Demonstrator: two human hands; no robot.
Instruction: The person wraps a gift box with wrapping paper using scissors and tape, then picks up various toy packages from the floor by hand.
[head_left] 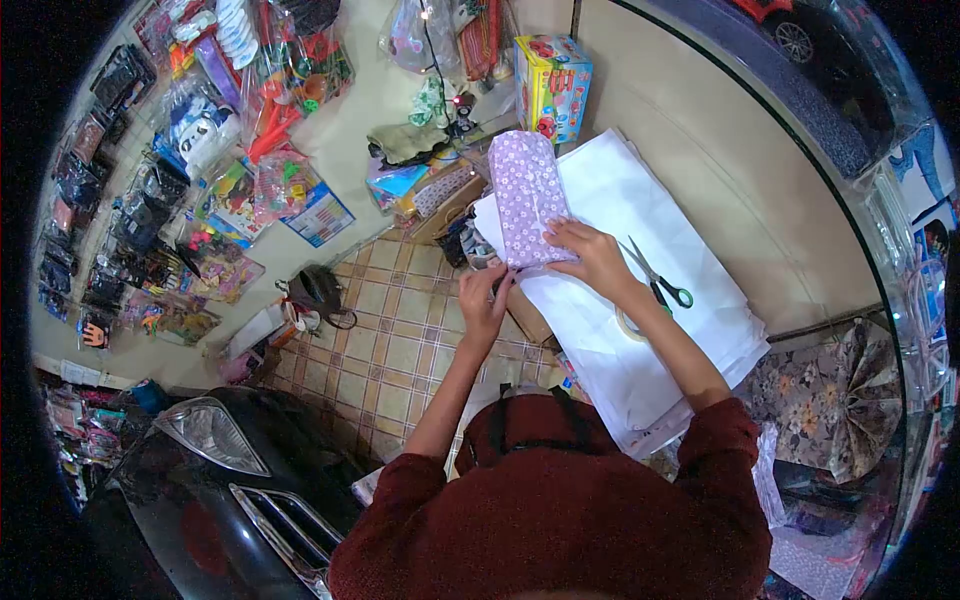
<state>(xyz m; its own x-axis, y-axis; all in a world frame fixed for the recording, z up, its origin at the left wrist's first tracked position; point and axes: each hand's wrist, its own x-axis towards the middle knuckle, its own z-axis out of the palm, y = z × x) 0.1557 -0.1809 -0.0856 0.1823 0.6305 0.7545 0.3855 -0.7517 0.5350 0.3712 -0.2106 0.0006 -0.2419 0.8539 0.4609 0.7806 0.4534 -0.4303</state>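
A box-shaped package wrapped in purple floral gift paper point(527, 190) lies on a stack of large white paper sheets point(620, 190). At its near left corner, my left hand point(484, 300) is closed, thumb and fingers pinching the end of the gift paper. My right hand point(592, 260) rests on the near right part of the package, fingers apart on top and thumb by the near end. Right of that hand, scissors with green and black handles point(660, 278) lie partly spread on the sheets. A roll of tape point(628, 325) sits under my right forearm, which partly hides it.
A colourful toy box point(553, 88) stands beyond the package. Bagged toys point(270, 110) hang on the left wall. A black ride-on car point(230, 470) stands at lower left on the tiled floor point(390, 320). A glass edge point(800, 150) curves along the right.
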